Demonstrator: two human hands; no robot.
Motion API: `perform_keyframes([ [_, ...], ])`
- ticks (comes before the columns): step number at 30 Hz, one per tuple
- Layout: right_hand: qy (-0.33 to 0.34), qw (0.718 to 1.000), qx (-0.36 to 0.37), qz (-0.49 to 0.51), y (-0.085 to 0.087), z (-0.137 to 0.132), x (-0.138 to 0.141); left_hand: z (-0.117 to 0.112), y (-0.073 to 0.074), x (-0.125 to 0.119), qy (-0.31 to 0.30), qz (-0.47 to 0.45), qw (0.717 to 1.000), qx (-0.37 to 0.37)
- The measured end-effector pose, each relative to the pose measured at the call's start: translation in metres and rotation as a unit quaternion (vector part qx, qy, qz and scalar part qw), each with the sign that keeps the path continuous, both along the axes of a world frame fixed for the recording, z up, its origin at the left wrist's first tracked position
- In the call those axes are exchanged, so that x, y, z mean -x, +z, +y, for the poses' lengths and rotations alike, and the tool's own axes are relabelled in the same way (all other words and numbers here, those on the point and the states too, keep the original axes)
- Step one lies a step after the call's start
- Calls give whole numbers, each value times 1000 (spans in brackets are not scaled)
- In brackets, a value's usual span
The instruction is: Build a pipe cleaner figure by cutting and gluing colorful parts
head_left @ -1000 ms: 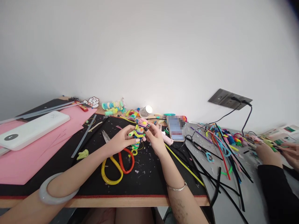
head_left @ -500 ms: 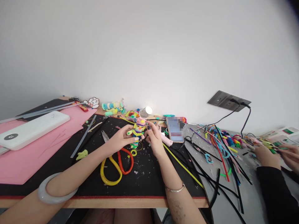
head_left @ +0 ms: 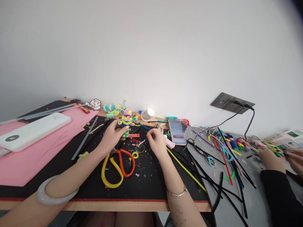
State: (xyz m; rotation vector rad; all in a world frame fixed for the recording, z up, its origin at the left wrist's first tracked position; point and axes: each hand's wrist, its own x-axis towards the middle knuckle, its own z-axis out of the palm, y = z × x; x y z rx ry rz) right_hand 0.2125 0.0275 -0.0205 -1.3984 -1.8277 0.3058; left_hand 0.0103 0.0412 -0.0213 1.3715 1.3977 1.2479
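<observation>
My left hand (head_left: 111,134) is wrapped round a small colourful fuzzy doll (head_left: 126,123), which stands upright in its fingers with a pink and yellow top. Apart from it, my right hand (head_left: 156,143) is curled over the black mat (head_left: 151,183), thumb and fingers brought together; anything in them is hidden. Just beyond its fingertips lie blue pipe cleaner pieces (head_left: 145,126). A red strip with white print (head_left: 133,135) lies between the hands. Below my left hand are scissors (head_left: 113,176) with a yellow and a red handle. A pale pink tube-shaped object (head_left: 169,142) is beside my right hand.
A white paper cup (head_left: 148,114) and a phone (head_left: 178,131) are near the wall. Pink sheets (head_left: 47,151) with a white device (head_left: 35,130) lie left. Pipe cleaners (head_left: 227,157) spread right, near a co-worker's hands (head_left: 271,160). Cords run from a wall socket (head_left: 232,102).
My left hand has carried the doll left and slightly away from me. My right hand has come off the doll and curled, leaving the red strip between them in sight.
</observation>
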Motion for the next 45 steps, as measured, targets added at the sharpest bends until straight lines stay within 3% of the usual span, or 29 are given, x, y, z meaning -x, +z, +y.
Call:
perform_keyframes([
  [4,64,979,43,-190,3,-2,-2,9,-9,7,37,63,997,-7],
  [9,76,970,73,-221,3,-1,-4,12,-9,10,41,176,983,3],
  [15,61,990,65,-106,3,3,-5,13,-15,13,28,319,946,-44],
  [19,59,996,54,31,3,3,-1,13,-13,14,113,392,899,-160],
  [23,79,979,60,177,3,-2,11,-1,5,9,158,357,871,-299],
  [25,103,965,80,228,4,-5,16,-9,12,4,79,314,887,-328],
  [27,130,951,105,260,4,-7,19,-13,15,-1,-30,270,909,-316],
  [29,153,940,125,279,3,-8,20,-15,14,-4,-91,234,923,-292],
  [37,178,906,175,342,4,-9,23,-15,8,-7,-110,158,960,-205],
  [45,198,871,218,393,4,-10,23,-17,9,-10,-152,150,958,-193],
])
